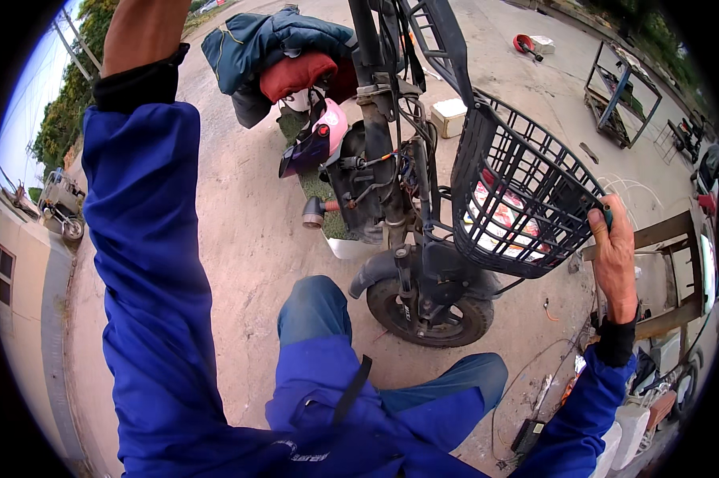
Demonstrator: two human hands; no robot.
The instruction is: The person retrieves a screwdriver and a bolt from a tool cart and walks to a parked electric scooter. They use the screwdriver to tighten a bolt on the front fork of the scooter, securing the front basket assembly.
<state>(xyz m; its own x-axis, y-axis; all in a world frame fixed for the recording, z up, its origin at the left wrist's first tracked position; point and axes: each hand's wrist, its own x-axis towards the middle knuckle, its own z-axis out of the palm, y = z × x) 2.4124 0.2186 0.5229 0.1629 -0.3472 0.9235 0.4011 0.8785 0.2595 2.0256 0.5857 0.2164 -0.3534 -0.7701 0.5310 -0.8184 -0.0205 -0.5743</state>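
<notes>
Black plastic lattice basket (pixel 568 196) sits up front on this electric scooter (pixel 395 191), right of the grubby steering column, colorful printed packaging (pixel 499 219) inside. My right hand (pixel 614 255) grips its right edge; left hand's out of frame, can't tell.

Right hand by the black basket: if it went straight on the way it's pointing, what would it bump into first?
Most likely the black basket: the thumb and fingers of the right hand are already at its rim. Depth is unclear, so I can't tell how firmly they touch.
</notes>
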